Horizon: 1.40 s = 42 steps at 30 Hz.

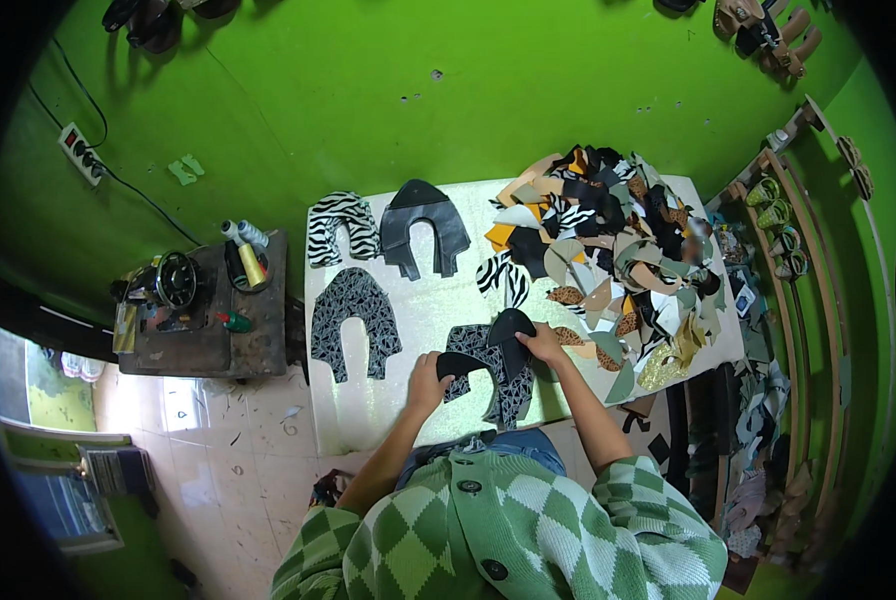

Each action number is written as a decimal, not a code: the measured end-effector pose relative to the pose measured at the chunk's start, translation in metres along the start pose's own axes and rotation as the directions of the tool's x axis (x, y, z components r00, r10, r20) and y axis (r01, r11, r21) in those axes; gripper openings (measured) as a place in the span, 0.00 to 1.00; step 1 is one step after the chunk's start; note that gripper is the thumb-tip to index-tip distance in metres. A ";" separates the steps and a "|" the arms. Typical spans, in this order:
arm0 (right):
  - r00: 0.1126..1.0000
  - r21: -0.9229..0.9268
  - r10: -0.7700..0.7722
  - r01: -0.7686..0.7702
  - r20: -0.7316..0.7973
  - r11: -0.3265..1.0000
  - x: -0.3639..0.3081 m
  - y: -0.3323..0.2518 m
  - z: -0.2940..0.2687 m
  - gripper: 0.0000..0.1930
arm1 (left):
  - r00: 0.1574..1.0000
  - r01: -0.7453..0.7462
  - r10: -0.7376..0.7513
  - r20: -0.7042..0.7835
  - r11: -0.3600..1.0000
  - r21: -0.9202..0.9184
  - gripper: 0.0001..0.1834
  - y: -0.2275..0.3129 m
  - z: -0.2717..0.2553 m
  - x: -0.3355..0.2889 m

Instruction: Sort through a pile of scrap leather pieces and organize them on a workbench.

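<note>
My left hand is closed on the end of a curved black shoe-upper piece. Its fingers pinch the piece's left edge. Another black curved piece is gripped at its right side by my right hand, thumb and fingers together. Whether the two black parts are joined, I cannot tell. Beneath them a black-and-grey patterned upper piece lies on the white table, partly covered. To the left lie a patterned horseshoe-shaped piece, a zebra-striped one and a plain black one.
A large heap of mixed material scraps covers the table's right side. At left stands a sewing machine on a dark bench, with thread spools. A rack with green sandals lines the right wall. A power strip hangs at left.
</note>
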State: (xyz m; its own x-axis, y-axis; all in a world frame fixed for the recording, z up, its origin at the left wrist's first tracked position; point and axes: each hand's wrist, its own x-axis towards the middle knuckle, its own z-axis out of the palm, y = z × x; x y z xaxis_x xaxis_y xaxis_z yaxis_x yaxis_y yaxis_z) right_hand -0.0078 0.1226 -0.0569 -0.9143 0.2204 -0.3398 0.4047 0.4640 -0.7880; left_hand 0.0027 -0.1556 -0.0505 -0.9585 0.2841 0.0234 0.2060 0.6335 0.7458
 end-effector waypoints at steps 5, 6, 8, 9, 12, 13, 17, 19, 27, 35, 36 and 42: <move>0.978 0.331 0.198 -0.166 -0.066 0.929 -0.021 -0.012 0.009 0.12 | 0.998 -0.046 0.048 0.046 0.998 -0.052 0.18 -0.020 -0.023 -0.013; 0.977 0.428 0.165 -0.092 -0.137 0.899 -0.024 -0.009 0.008 0.12 | 0.997 -0.047 0.050 0.054 0.998 -0.052 0.18 -0.019 -0.025 -0.013; 0.971 0.395 0.200 -0.134 -0.131 0.909 -0.023 -0.001 -0.002 0.12 | 0.992 0.011 0.014 0.127 0.981 -0.194 0.15 -0.018 -0.029 -0.013; 0.971 0.413 0.204 -0.135 -0.126 0.901 -0.021 0.003 -0.006 0.12 | 0.989 0.036 -0.013 0.148 0.988 -0.153 0.15 -0.015 -0.032 -0.012; 0.970 0.413 0.227 -0.175 -0.081 0.894 -0.016 0.010 -0.015 0.11 | 0.990 0.058 -0.036 0.133 0.985 -0.160 0.15 -0.022 -0.033 -0.011; 0.969 0.395 0.244 -0.211 -0.035 0.894 -0.015 0.008 -0.018 0.11 | 0.990 0.067 -0.043 0.138 0.983 -0.171 0.15 -0.024 -0.033 -0.011; 0.957 0.552 0.283 -0.271 0.064 0.789 -0.016 0.008 -0.025 0.09 | 0.976 0.051 -0.006 0.219 0.978 -0.204 0.15 -0.022 -0.037 -0.006; 0.956 0.500 0.278 -0.287 0.095 0.817 -0.020 -0.006 -0.025 0.10 | 0.928 0.048 0.069 0.366 0.952 -0.301 0.15 -0.025 -0.038 -0.004; 0.988 0.262 0.147 -0.132 -0.040 0.956 -0.021 0.015 -0.021 0.13 | 0.935 -0.066 0.146 0.324 0.967 -0.245 0.17 -0.032 -0.030 0.005; 0.976 0.236 0.053 -0.003 -0.209 0.972 -0.014 0.039 -0.035 0.16 | 0.908 0.014 0.113 0.404 0.954 -0.299 0.15 -0.020 -0.041 0.009; 0.978 0.232 0.050 -0.002 -0.203 0.973 -0.012 0.042 -0.039 0.16 | 0.885 0.006 0.145 0.442 0.946 -0.323 0.15 -0.019 -0.041 0.007; 0.995 0.067 0.045 -0.039 -0.094 0.997 -0.014 0.028 -0.021 0.15 | 0.955 0.068 0.009 0.296 0.966 -0.249 0.19 -0.028 -0.033 -0.001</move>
State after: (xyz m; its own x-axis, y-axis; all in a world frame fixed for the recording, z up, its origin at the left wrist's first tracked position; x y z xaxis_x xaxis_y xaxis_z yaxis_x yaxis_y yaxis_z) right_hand 0.0169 0.1502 -0.0632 -0.8896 0.3209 -0.3251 0.4379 0.3968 -0.8067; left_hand -0.0089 -0.1976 -0.0496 -0.8552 0.4902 -0.1682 0.0845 0.4521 0.8879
